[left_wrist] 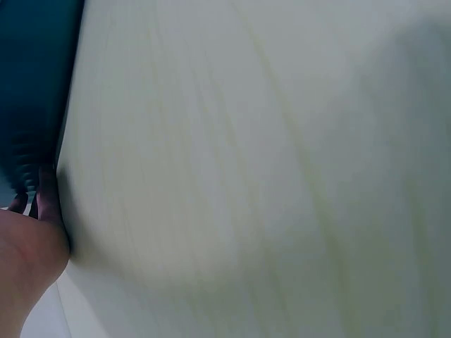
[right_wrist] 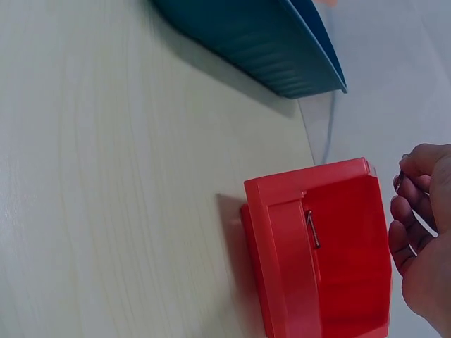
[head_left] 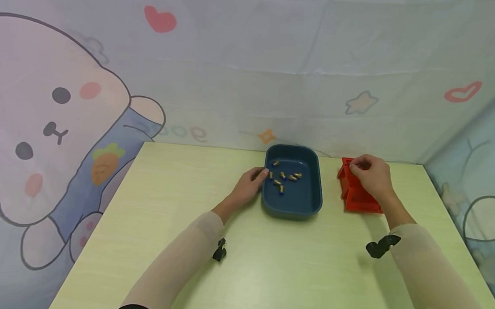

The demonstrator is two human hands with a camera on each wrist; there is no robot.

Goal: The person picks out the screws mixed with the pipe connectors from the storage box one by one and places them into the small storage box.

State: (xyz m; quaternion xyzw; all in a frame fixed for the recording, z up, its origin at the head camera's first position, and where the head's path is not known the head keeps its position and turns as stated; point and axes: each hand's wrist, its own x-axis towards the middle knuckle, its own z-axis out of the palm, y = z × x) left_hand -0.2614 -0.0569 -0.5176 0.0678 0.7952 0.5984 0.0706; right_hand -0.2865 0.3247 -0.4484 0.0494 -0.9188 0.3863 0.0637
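Several small brass-coloured fittings (head_left: 283,175), some with blue ends, lie scattered in a dark blue plastic tray (head_left: 293,210). My left hand (head_left: 245,185) rests against the tray's left side. In the left wrist view its fingers (left_wrist: 48,193) lie along the tray's outer wall. To the right stands a red plastic holder (head_left: 357,203) with an open front. Over its far end my right hand (head_left: 371,176) pinches a small dark metal piece (right_wrist: 399,181) between thumb and forefinger; its kind is too small to tell. A thin metal pin (right_wrist: 313,229) shows inside the red holder.
Tray and holder stand near the back edge of a pale wooden table (head_left: 265,278), with a strip of table between them. Behind hangs a printed cloth (head_left: 252,79), close to that edge. A second cloth (head_left: 483,188) hangs along the right side.
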